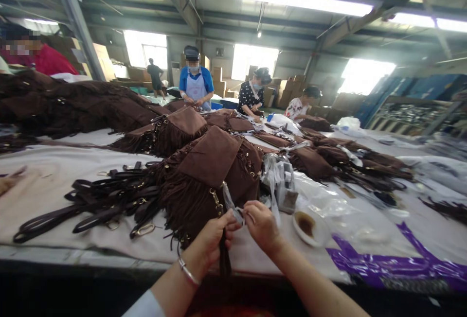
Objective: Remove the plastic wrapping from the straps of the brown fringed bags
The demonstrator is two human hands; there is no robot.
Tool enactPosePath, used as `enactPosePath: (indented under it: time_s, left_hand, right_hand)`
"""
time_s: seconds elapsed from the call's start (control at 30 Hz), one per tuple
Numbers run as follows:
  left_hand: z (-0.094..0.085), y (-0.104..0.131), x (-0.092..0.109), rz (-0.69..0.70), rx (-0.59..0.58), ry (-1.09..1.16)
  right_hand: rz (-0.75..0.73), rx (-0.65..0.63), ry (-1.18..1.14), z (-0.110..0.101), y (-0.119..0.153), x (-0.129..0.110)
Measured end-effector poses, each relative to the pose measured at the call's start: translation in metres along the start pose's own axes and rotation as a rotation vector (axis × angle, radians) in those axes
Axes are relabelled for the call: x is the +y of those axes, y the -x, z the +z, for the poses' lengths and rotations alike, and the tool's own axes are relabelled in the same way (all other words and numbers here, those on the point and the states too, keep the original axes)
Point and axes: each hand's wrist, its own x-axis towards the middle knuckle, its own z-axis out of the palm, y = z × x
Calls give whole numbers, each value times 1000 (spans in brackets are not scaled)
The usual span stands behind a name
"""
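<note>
While a clear plastic strip was being worked between both hands, its lower end was pinched by the fingertips of the right hand, and it was gripped too by the left hand, fingers curled in and a metal bangle worn at the wrist. Down past those left fingers a dark strap was seen hanging, right at the table's near edge. And the brown fringed bag? It was laid just beyond both hands, flap up, its gold clasp set directly above the left one. Off to the left, a tangle of dark straps was spread over the pale cloth. To the right, a white dish stained brown inside was placed near the right hand, with crumpled clear plastic heaped behind it and purple film strewn further right. Farther back, more brown bags were piled, and across the table handwork was being done by a person in a blue top.
</note>
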Motion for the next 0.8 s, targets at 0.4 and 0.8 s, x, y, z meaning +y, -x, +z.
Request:
enactPosePath:
  time_s: [0.4, 0.8]
  left_hand:
    - [-5, -6, -8, 119, 153, -148]
    - [-22, -2, -4, 106, 103, -164]
  right_hand:
    - [444, -174, 521, -47, -12, 41]
    - [678, -364, 614, -29, -87, 69]
